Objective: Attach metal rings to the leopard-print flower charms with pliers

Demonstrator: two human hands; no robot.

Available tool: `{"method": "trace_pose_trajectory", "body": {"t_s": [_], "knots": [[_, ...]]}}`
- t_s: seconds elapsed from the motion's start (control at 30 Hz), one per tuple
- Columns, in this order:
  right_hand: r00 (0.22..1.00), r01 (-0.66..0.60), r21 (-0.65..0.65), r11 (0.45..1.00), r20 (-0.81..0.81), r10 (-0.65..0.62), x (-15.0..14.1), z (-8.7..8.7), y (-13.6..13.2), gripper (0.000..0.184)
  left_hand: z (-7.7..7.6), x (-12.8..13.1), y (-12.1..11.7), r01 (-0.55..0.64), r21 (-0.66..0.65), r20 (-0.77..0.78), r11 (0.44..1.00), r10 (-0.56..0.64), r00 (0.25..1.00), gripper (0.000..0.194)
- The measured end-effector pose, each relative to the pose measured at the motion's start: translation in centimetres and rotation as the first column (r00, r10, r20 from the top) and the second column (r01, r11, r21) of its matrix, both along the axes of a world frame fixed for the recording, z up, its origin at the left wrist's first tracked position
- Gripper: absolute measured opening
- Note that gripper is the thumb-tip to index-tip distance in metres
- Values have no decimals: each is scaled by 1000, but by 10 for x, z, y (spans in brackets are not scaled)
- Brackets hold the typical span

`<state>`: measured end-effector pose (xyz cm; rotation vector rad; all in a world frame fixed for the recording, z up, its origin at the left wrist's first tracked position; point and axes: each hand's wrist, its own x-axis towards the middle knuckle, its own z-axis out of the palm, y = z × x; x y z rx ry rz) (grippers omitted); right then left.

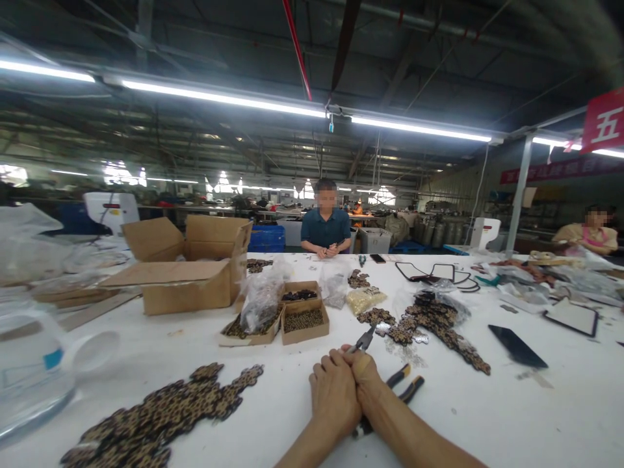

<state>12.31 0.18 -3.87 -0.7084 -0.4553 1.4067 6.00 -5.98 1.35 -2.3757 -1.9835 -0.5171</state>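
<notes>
My left hand [334,393] and my right hand [364,372] are pressed together on the white table [487,416], near its front edge. My right hand is closed round small pliers [364,339], whose jaws stick out beyond the fingers. My left hand is curled shut against it; what its fingers pinch is hidden. A second pair of pliers with black and orange handles [407,383] lies under my right wrist. Leopard-print pieces [160,409] lie to the lower left, and a string of similar pieces [439,325] lies to the upper right.
Small cardboard trays of parts [303,320] and plastic bags [260,299] stand just beyond my hands, with a big open carton [195,273] behind them on the left. A clear jug [29,370] is at far left, a dark phone [517,346] at right. One person [325,227] sits opposite and another person [589,234] at far right.
</notes>
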Motion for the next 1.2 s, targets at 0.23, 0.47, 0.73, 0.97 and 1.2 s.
{"method": "trace_pose_trajectory", "body": {"t_s": [0.23, 0.47, 0.73, 0.97, 1.2], "knots": [[1000, 29, 11, 1000, 12, -29, 0, 0, 6, 31, 1, 0, 1, -6, -21, 2, 1000, 6, 1000, 46], [998, 52, 17, 998, 21, -52, -1, 4, 3, 30, 1, 2, 1, -7, -13, -2, 1000, 7, 1000, 39], [997, 48, -4, 999, 63, -48, -4, 13, -3, 28, -1, 2, 0, -19, -11, -2, 1000, 19, 1000, 39], [992, 42, -15, 999, 117, -40, -3, 14, -5, 29, -4, 2, 0, -27, -3, 9, 1000, 27, 1000, 35], [986, 67, -9, 998, 157, -64, -7, 15, -3, 34, -3, 3, 2, -29, -27, 4, 999, 29, 1000, 36]]}}
